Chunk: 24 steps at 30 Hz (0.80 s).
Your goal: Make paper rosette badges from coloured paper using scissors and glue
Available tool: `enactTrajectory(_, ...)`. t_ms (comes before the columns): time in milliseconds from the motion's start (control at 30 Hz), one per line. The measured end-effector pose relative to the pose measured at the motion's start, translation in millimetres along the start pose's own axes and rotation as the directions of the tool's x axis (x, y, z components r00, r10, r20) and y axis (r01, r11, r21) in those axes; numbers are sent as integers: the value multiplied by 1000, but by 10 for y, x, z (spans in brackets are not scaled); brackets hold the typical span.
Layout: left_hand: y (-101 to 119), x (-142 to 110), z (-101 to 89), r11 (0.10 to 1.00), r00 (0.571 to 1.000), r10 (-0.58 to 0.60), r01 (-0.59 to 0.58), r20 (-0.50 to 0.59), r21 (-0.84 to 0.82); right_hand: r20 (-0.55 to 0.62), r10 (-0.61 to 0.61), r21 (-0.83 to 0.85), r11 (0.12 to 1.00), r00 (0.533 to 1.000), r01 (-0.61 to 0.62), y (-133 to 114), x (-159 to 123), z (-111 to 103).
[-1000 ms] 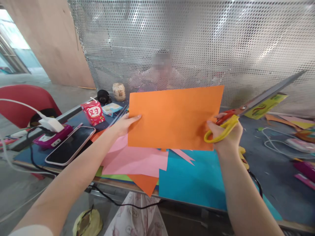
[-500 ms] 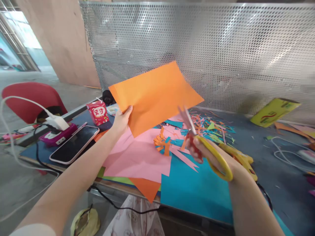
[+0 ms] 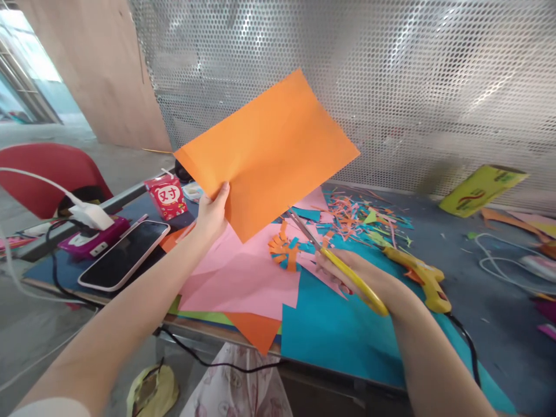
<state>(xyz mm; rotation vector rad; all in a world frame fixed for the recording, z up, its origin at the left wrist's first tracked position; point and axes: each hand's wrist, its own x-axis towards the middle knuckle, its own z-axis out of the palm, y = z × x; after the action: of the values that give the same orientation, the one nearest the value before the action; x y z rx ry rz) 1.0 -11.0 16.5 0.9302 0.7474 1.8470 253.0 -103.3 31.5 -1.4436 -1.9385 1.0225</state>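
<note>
My left hand [image 3: 214, 214] pinches an orange sheet of paper [image 3: 271, 153] at its lower left edge and holds it tilted above the table. In my right hand [image 3: 343, 269] is a pair of scissors [image 3: 347, 272] with yellow and red handles. The blade tips lie close to the lower edge of the orange sheet; whether they touch it I cannot tell. Below them sits a fringed orange and blue paper piece [image 3: 284, 249], beside pink paper [image 3: 243, 284] and a large blue sheet [image 3: 339, 336].
A yellow glue gun [image 3: 423, 275] lies right of my right hand, its black cord trailing forward. Paper scraps [image 3: 351, 214] are heaped behind. To the left are a phone [image 3: 125, 255], a purple power strip [image 3: 93, 237] and a red drink carton [image 3: 165, 196]. A perforated metal panel [image 3: 391, 87] stands behind.
The orange sheet has been raised and turned, its right side further up. The scissors have swung left and turned edge-on, with my right hand slightly lower and further left.
</note>
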Motion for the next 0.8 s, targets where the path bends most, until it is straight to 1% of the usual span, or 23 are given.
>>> enactTrajectory(100,-26,-82,36,1000,1000,-17,17,-2,-21,67,28,23,999,997,-30,-41,16,48)
enactTrajectory(200,-54,-137,51,1000,1000,-5,5,7,-14,48,42,15,999,998,-43,-43,14,77)
enactTrajectory(400,-50,-165,47,996,999,26,-28,21,83,-10,62,-14,998,998,-62,6,6,80)
enactTrajectory(533,-61,-156,26,996,998,43,-46,46,75,-5,80,-18,997,997,-80,-1,-1,86)
enactTrajectory(700,-82,-144,-4,994,997,57,-62,49,94,-14,79,22,997,997,-79,-1,-13,107)
enactTrajectory(800,-83,-140,-19,995,996,64,-68,62,73,-14,92,41,995,996,-92,18,-6,113)
